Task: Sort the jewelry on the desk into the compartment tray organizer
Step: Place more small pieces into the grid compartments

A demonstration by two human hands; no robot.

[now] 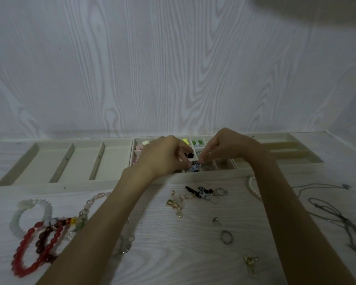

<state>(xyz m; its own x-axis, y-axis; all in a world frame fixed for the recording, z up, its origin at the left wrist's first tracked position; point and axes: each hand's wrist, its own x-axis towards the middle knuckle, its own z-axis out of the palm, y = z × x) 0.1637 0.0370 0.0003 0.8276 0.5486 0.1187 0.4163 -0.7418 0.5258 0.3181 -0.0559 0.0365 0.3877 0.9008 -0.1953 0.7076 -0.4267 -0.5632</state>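
Observation:
A cream compartment tray [70, 183] lies along the back of the desk. Its small middle cells hold pink, yellow and green pieces [195, 143]. Over those cells my left hand [162, 156] and my right hand [228, 147] meet, both pinching a small blue-and-white patterned piece [194, 166]. A matching blue-and-white piece [202, 191] lies on the desk among rings and gold earrings [174, 203]. Red bead bracelets [37, 243] and a pale green bracelet [29, 210] sit at the left.
A silver ring [226, 236] and a gold charm [250, 261] lie near the front. Thin chain necklaces [335, 214] trail at the right, and a pearl strand [253, 187] shows beside my right forearm. Three long cells [49, 163] on the tray's left hold nothing.

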